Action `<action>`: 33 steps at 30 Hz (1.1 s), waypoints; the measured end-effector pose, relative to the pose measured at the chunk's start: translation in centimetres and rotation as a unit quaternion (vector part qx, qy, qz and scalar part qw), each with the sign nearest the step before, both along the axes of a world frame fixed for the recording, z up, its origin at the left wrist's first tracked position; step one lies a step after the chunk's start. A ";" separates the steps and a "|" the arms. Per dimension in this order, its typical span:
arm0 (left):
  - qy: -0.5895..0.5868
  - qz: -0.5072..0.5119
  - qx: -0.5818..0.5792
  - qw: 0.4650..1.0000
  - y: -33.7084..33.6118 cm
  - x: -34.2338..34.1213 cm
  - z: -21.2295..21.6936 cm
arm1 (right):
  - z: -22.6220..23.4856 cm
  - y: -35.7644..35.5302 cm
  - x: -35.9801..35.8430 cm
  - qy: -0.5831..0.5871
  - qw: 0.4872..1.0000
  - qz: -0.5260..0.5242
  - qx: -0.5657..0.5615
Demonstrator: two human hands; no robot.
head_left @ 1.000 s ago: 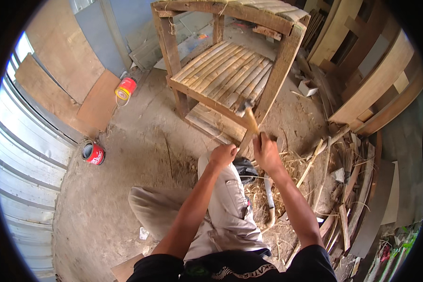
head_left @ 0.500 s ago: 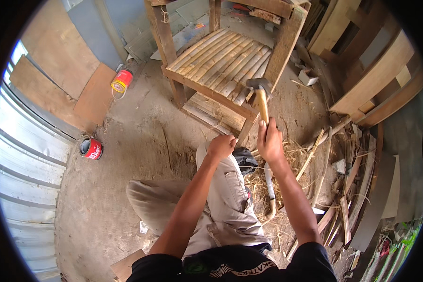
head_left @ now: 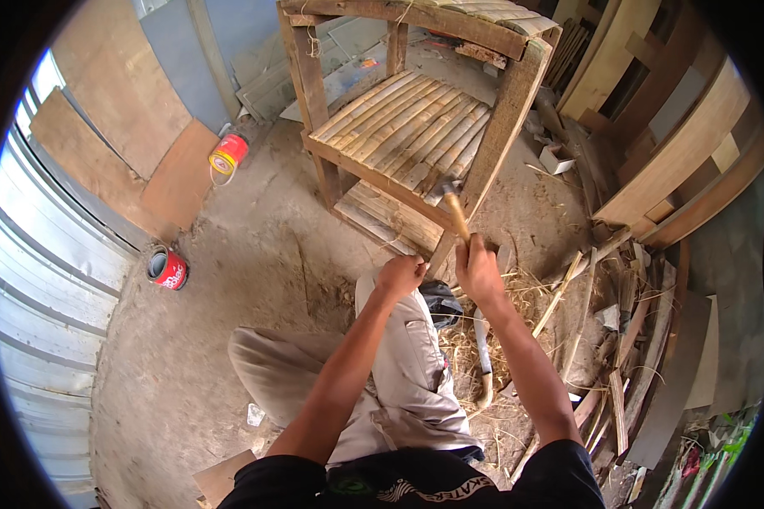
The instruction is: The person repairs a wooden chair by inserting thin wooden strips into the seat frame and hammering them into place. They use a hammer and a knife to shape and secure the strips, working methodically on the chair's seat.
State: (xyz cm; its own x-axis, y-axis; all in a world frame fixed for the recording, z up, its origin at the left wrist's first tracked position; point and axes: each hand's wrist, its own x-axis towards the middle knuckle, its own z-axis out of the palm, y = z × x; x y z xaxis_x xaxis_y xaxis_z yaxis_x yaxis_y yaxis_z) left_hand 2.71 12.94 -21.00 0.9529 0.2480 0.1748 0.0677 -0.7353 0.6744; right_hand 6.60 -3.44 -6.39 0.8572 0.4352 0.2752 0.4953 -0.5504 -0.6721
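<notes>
Right hand (head_left: 481, 271): is clenching the hammer (head_left: 456, 212) by its handle.
Hammer: is angling its blurred head over the front right corner of the bamboo shelf (head_left: 403, 127).
Left hand (head_left: 399, 276): is curling near the rack (head_left: 511, 119)'s lower front corner; cannot tell whether it's grasping anything.

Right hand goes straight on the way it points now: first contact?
Likely the bamboo-slatted wooden stand, around its near right corner, with the hammer in the right hand leading. Depth is unclear.
</notes>
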 end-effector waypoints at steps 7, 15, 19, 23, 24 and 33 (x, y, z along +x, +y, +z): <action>0.046 -0.007 0.023 0.999 0.2 -0.2 0.2 | -0.1 -0.3 0.3 0.011 1.000 -0.003 -0.021; 0.063 -0.002 0.002 0.998 0.2 0.0 0.4 | -1.8 0.2 -0.2 -0.027 1.000 0.000 -0.007; -0.023 -0.001 -0.010 1.000 0.2 -0.1 0.6 | -1.8 0.2 -0.4 0.045 0.999 -0.018 -0.013; -0.001 0.001 -0.009 1.000 0.1 -0.4 0.6 | -1.8 0.3 -0.5 0.017 1.000 -0.013 0.012; -0.001 0.005 -0.010 1.000 0.0 -0.4 0.6 | -1.9 0.4 -0.4 -0.001 1.000 0.007 0.007; 0.017 -0.002 -0.020 1.000 0.3 -0.4 -0.2 | -2.8 0.4 -0.4 -0.009 0.999 -0.010 0.033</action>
State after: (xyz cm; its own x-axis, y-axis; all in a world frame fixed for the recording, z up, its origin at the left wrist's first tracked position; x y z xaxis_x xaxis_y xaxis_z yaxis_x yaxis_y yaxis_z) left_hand 2.28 13.25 -21.21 0.9590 0.2507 0.1321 0.0888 -0.7086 0.7000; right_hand 6.16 -3.06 -9.20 0.8609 0.3978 0.3173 0.4958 -0.5158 -0.6987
